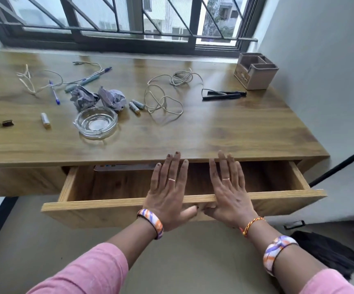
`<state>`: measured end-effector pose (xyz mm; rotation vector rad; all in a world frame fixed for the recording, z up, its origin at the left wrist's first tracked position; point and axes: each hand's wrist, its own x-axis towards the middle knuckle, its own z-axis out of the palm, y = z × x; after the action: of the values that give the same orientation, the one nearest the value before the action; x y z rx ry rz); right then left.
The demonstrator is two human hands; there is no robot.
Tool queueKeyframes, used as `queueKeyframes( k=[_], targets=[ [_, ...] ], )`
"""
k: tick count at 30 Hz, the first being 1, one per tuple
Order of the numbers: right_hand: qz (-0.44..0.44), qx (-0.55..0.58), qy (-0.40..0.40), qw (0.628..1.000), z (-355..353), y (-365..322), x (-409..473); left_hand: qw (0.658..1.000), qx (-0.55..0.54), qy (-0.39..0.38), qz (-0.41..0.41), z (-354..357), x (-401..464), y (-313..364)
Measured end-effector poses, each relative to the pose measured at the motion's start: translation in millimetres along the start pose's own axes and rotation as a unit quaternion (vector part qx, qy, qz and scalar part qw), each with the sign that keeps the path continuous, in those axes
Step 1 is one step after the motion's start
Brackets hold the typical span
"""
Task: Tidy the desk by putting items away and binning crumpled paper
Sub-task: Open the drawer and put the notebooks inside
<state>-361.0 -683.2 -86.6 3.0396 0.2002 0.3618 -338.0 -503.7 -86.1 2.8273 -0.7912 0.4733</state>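
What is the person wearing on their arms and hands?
Pink sleeves on both arms. Each wrist has a purple, orange and white fabric band; the right wrist adds a thin orange-yellow thread. The left hand and right hand each carry one slim ring.

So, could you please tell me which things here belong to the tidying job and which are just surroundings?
Job:
crumpled paper balls
pens
batteries
white cables
glass ashtray
desk organiser
open drawer, with left hand and right hand on its front

Surroundings:
window grille
wall
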Motion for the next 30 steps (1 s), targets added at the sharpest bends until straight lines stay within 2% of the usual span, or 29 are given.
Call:
queueKeyframes(
  k=[2, 4, 9, 12, 15, 19, 22, 26, 30],
  targets=[
    [0.002, -0.004, -0.011, 1.0, 5.1, 2.7, 11.1, 1.0, 0.019, -0.025, 0.0, 3.9, 8.6, -4.6],
    [-0.008, -0.006, -0.015, 1.0, 10.2, 7.1, 20.9, 0.999, 0.031, -0.016, 0.028, 10.0, 15.8, -10.1],
    [-0.034, 0.042, 0.057, 0.997, 17.4, 16.8, 38.3, 0.987, 0.016, 0.125, 0.103, 23.6, 35.0, -27.3],
    [-0.006, 0.071, 0.093, 0.993, 23.7, 15.2, 42.9, 0.977, -0.018, 0.186, 0.102, 28.7, 46.2, -33.3],
    [0.028, 0.061, 0.131, 0.989, 31.2, 7.2, 49.0, 0.974, -0.015, 0.212, 0.078, 30.3, 56.5, -28.8],
    [0.073, 0.034, 0.18, 0.98, 36.1, -2.4, 59.0, 0.98, 0.014, 0.193, 0.047, 28.0, 72.6, -23.0],
    [0.059, 0.021, 0.205, 0.977, 40.1, 1.1, 61.6, 0.98, 0.009, 0.192, 0.053, 27.9, 76.9, -25.1],
    [0.046, 0.013, 0.212, 0.976, 40.7, 4.5, 62.3, 0.981, -0.01, 0.188, 0.053, 28.8, 76.1, -26.3],
    [0.038, 0.013, 0.197, 0.98, 38.0, 6.3, 63.5, 0.988, -0.019, 0.136, 0.072, 16.6, 80.2, -26.6]
  ],
)
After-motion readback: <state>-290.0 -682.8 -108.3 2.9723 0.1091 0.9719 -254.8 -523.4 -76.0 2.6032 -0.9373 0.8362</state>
